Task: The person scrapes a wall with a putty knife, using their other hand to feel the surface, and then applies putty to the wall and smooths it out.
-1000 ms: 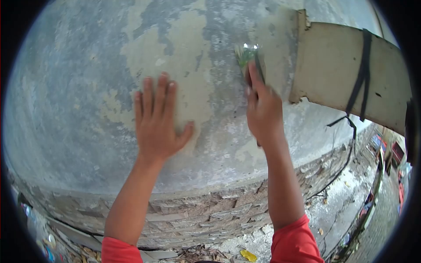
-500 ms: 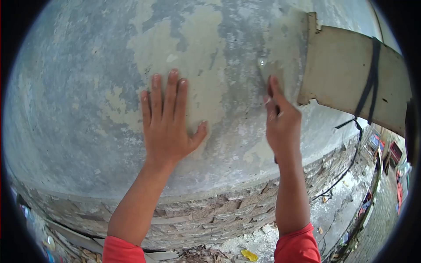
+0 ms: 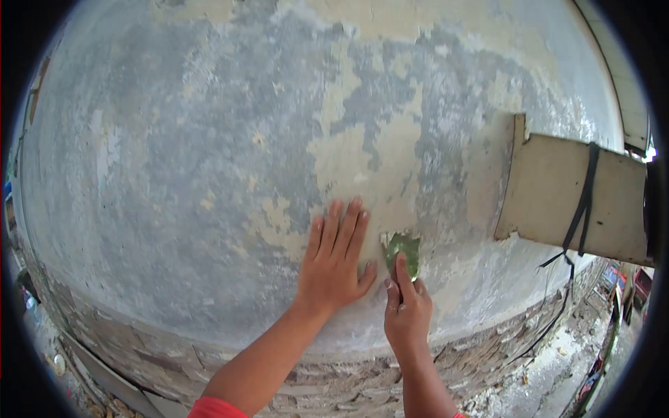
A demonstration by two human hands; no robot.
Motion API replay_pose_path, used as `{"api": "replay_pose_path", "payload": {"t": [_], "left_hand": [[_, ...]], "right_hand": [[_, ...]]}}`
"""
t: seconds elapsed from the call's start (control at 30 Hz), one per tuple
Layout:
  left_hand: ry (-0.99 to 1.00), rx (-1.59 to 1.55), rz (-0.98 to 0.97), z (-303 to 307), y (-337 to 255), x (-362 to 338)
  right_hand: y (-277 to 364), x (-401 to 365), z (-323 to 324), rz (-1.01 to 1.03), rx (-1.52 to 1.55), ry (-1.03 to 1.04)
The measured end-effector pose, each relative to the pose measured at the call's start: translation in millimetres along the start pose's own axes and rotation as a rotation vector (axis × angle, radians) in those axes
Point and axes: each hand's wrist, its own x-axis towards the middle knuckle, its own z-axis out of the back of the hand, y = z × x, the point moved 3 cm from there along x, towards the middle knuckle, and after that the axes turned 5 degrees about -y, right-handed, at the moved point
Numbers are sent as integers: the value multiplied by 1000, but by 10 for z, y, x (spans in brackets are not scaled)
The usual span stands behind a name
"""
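Note:
A grey wall [image 3: 174, 174] with peeling beige paint patches fills most of the view. My left hand [image 3: 333, 263] lies flat against it, fingers pointing up and thumb out to the side. Just right of that thumb, my right hand [image 3: 408, 317] is closed around a scraper [image 3: 403, 254], its forefinger stretched along the blade. The broad blade looks shiny green, and its upper edge meets the wall at a beige patch. Pale flecks sit along that edge. The scraper's handle is mostly hidden in my palm.
A beige metal box or panel [image 3: 557, 184] juts from the wall at right, with a black strap [image 3: 587, 202] hanging round it. Rough stonework [image 3: 334, 380] runs along the wall's base. Assorted clutter [image 3: 617, 279] lies at the lower right.
The view has swung up and left. My right hand has brought the scraper down and left across the wall, closer to my left hand, which stays on about the same spot.

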Motion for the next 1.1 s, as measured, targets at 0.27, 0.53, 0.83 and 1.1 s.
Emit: {"api": "replay_pose_path", "payload": {"t": [0.27,0.53,0.83,1.1], "left_hand": [[149,105,-18,352,619,-709],[44,204,-45,793,1384,-899],[53,161,-21,1359,2194,-1095],[-40,195,1,1772,2704,-756]], "right_hand": [[237,-756,-229,-145,-64,225],[862,-312,-518,-136,-23,29],[1813,-415,-1086,-90,-40,31],[2281,-715,-1371,-183,-79,198]]}}
